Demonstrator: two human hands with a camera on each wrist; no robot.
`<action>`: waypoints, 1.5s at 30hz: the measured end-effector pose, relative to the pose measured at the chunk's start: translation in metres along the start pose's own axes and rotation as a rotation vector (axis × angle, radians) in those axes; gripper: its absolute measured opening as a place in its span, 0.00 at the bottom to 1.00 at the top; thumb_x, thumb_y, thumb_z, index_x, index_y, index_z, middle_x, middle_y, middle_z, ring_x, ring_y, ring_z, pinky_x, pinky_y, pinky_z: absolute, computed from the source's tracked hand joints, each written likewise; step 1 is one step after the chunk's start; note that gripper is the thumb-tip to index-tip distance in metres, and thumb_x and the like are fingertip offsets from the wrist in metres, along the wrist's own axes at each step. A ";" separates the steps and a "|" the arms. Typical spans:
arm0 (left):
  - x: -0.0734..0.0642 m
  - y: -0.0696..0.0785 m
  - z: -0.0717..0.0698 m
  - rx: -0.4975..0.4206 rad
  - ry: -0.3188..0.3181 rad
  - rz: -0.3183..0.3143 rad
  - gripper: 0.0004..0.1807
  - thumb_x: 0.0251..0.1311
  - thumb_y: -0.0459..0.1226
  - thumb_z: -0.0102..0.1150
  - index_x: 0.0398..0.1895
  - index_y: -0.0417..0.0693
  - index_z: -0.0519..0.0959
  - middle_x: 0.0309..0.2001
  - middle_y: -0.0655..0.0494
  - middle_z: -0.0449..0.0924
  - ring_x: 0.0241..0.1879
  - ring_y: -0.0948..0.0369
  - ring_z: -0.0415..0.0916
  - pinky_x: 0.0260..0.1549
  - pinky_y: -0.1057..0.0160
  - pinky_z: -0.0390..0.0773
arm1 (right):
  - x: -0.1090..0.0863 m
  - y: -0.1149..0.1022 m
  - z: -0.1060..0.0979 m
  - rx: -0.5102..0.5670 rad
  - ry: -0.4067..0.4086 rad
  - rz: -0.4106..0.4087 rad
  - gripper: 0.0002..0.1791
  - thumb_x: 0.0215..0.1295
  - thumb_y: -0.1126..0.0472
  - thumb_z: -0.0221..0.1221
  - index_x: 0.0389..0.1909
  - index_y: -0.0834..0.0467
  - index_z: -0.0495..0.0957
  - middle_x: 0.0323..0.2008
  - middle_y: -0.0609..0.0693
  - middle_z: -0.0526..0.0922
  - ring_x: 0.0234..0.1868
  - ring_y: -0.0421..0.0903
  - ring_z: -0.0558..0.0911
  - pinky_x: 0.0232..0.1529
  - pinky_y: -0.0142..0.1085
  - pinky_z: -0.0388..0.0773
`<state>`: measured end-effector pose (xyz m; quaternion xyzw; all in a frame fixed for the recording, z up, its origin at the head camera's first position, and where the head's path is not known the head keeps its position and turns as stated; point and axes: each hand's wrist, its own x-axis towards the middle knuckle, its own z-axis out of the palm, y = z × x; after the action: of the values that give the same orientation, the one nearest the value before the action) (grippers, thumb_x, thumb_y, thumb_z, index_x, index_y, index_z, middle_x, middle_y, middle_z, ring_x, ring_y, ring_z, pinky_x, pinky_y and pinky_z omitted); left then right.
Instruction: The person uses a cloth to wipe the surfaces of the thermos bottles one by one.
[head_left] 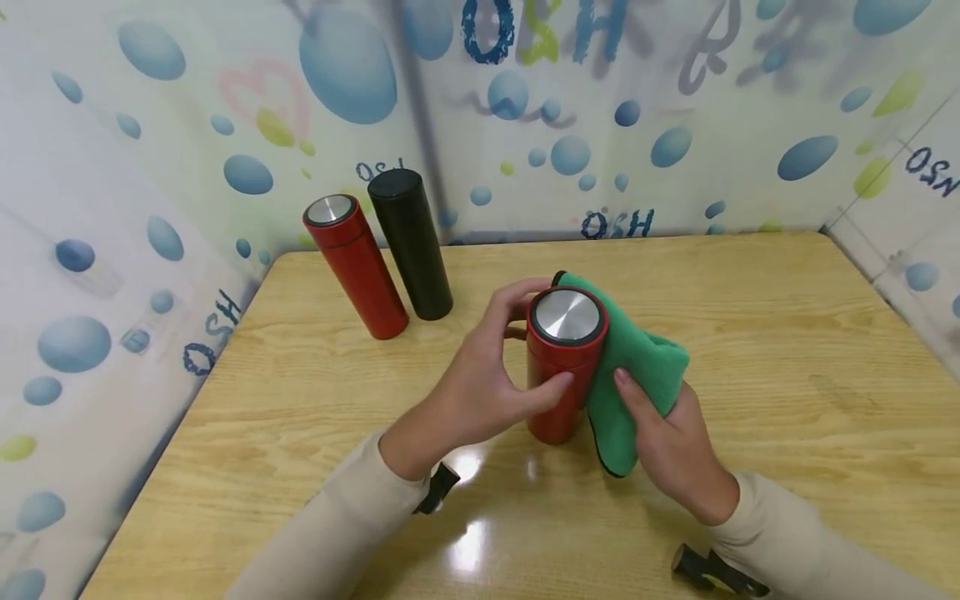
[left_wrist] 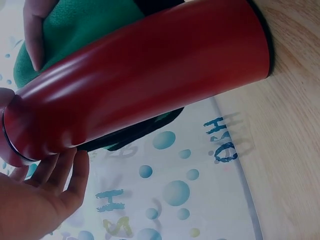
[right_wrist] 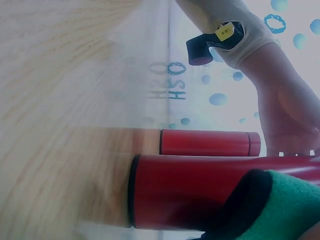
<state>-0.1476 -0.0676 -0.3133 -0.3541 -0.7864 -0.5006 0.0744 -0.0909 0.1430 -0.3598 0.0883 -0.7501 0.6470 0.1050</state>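
- So the near red flask point(head_left: 555, 362) stands upright on the table point(head_left: 787, 375), between the two hands, steel-topped lid point(head_left: 568, 315) facing up.
- Left hand point(head_left: 480, 387) has it round the upper body: thumb across the near side, the other fingers reaching round the back, spread about as wide as the flask.
- Right hand point(head_left: 678, 442) is gripping a folded green cloth point(head_left: 648, 367) laid against the flask's right side. Thumb's on top of the cloth; can't really tell what the fingers underneath are doing.
- Handling-wise, I'd guess the flask is stiff, middling in weight (can't see if it's full) and a bit slick, given that smooth shiny coat. Probably tough, though tall and narrow enough to tip.
- Best hold imo: round the body just below the lid seam, thumb opposite the fingers. Wouldn't trust the lid alone, it might twist.
- Cloth looks soft, light and floppy, so pinch it through the folds.
- Far red flask point(head_left: 363, 275) and black flask point(head_left: 412, 246) stand side by side, back left.
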 end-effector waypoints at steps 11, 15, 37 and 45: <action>0.001 0.004 0.001 -0.018 -0.009 -0.026 0.46 0.54 0.39 0.74 0.74 0.52 0.58 0.64 0.59 0.73 0.61 0.64 0.70 0.53 0.61 0.80 | 0.001 0.002 0.004 -0.006 -0.012 -0.035 0.16 0.75 0.67 0.51 0.60 0.62 0.73 0.45 0.40 0.84 0.42 0.35 0.83 0.43 0.28 0.82; 0.000 0.004 0.002 -0.022 -0.006 -0.046 0.46 0.54 0.39 0.74 0.74 0.53 0.59 0.64 0.59 0.73 0.60 0.64 0.70 0.53 0.61 0.80 | 0.001 0.005 0.004 -0.040 -0.040 -0.016 0.17 0.76 0.66 0.50 0.61 0.64 0.73 0.45 0.36 0.83 0.43 0.34 0.83 0.43 0.28 0.81; 0.000 0.003 -0.002 -0.074 -0.017 -0.096 0.45 0.58 0.39 0.67 0.76 0.59 0.53 0.62 0.58 0.72 0.62 0.61 0.68 0.55 0.56 0.78 | -0.002 -0.001 0.001 0.018 -0.021 0.007 0.20 0.77 0.64 0.48 0.66 0.63 0.69 0.51 0.41 0.82 0.49 0.35 0.82 0.48 0.26 0.81; -0.001 0.004 -0.004 -0.080 -0.048 -0.084 0.38 0.60 0.41 0.61 0.73 0.54 0.56 0.63 0.59 0.71 0.61 0.63 0.68 0.57 0.54 0.77 | 0.000 0.003 0.004 -0.024 -0.104 0.076 0.21 0.79 0.60 0.47 0.67 0.63 0.67 0.52 0.44 0.80 0.51 0.35 0.81 0.49 0.28 0.80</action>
<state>-0.1457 -0.0700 -0.3090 -0.3354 -0.7814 -0.5258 0.0202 -0.0916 0.1391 -0.3635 0.0920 -0.7650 0.6360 0.0422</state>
